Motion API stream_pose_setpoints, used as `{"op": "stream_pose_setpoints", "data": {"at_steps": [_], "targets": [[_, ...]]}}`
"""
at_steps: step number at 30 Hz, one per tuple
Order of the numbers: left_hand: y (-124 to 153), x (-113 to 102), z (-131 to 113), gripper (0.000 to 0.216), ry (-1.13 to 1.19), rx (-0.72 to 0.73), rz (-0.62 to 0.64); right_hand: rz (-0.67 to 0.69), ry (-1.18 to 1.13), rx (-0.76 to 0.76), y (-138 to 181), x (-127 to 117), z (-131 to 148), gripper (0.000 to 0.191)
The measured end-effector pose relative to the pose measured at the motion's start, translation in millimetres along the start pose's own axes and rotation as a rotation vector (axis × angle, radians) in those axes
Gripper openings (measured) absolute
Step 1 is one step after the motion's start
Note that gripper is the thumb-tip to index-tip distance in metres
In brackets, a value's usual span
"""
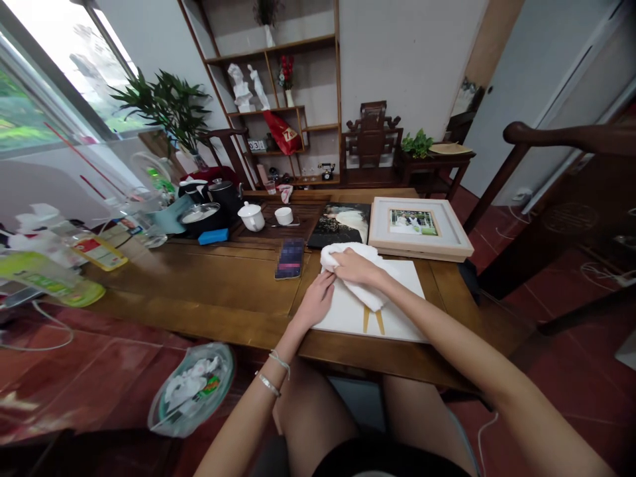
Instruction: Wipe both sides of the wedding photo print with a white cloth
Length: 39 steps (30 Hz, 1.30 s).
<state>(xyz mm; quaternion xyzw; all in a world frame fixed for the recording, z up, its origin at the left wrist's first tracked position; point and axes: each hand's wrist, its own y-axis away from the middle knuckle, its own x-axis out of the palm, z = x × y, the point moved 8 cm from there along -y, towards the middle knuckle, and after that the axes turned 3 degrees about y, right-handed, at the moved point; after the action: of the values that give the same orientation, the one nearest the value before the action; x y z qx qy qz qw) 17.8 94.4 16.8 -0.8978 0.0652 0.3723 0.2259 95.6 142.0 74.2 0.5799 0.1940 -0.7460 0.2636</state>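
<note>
A white rectangular panel (405, 291) with two gold strips lies flat near the table's front edge. On top of it rests a bunched white towel (370, 291), which covers part of the panel. My right hand (354, 266) presses on the towel with its fingers curled into the cloth. Lying at the panel's left side, my left hand (318, 299) has its fingers stretched out, their tips close to the towel's edge. A framed photo (412, 224) and a dark picture (340, 225) lie just behind the panel.
A phone (289, 258) lies left of my hands. Farther back are a white teapot (251, 216), a cup (283, 216) and a blue sponge (213, 236). Bottles (99, 252) stand or lie at the left. A bin (193, 387) sits below the table; a chair (536, 199) is at right.
</note>
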Motion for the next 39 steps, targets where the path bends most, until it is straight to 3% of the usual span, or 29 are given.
{"op": "stream_pose_setpoints", "data": {"at_steps": [2, 5, 9, 12, 16, 20, 24, 28, 30, 33, 39], "targets": [[0.2, -0.6, -0.4, 0.039, 0.005, 0.006, -0.005, -0.006, 0.014, 0.008, -0.3, -0.1, 3.7, 0.026], [0.9, 0.9, 3.7, 0.042, 0.011, -0.013, -0.003, -0.022, 0.049, 0.043, 16.4, -1.3, -13.7, 0.029], [1.8, 3.8, 7.2, 0.042, 0.035, -0.018, 0.009, -0.040, 0.101, 0.106, 55.1, -3.6, -54.7, 0.030], [2.1, 3.5, 7.3, 0.042, 0.044, -0.016, 0.002, -0.059, 0.134, 0.129, 88.6, -1.3, -66.2, 0.033], [1.8, 4.5, 6.5, 0.043, 0.030, -0.027, 0.019, -0.044, 0.165, 0.085, 138.7, 9.3, -36.5, 0.039], [1.3, 5.6, 6.2, 0.045, 0.022, -0.036, 0.030, 0.054, 0.145, -0.002, 176.8, 11.2, -2.9, 0.034], [1.3, 5.1, 6.8, 0.044, 0.038, -0.041, 0.015, 0.134, 0.050, -0.012, 168.0, 3.4, -26.7, 0.033], [1.5, 4.9, 7.2, 0.044, 0.041, -0.040, 0.023, 0.052, 0.066, 0.051, 130.9, -0.9, -79.9, 0.037], [1.5, 4.9, 7.4, 0.044, 0.036, -0.043, 0.029, 0.009, 0.085, 0.068, 121.0, -0.6, -91.8, 0.039], [1.5, 5.5, 8.1, 0.044, 0.028, -0.049, 0.036, 0.015, 0.097, 0.060, 129.3, 0.4, -79.7, 0.038], [1.3, 6.0, 8.2, 0.044, 0.014, -0.032, 0.020, 0.172, 0.041, -0.062, 172.6, -1.3, -29.7, 0.033]]}}
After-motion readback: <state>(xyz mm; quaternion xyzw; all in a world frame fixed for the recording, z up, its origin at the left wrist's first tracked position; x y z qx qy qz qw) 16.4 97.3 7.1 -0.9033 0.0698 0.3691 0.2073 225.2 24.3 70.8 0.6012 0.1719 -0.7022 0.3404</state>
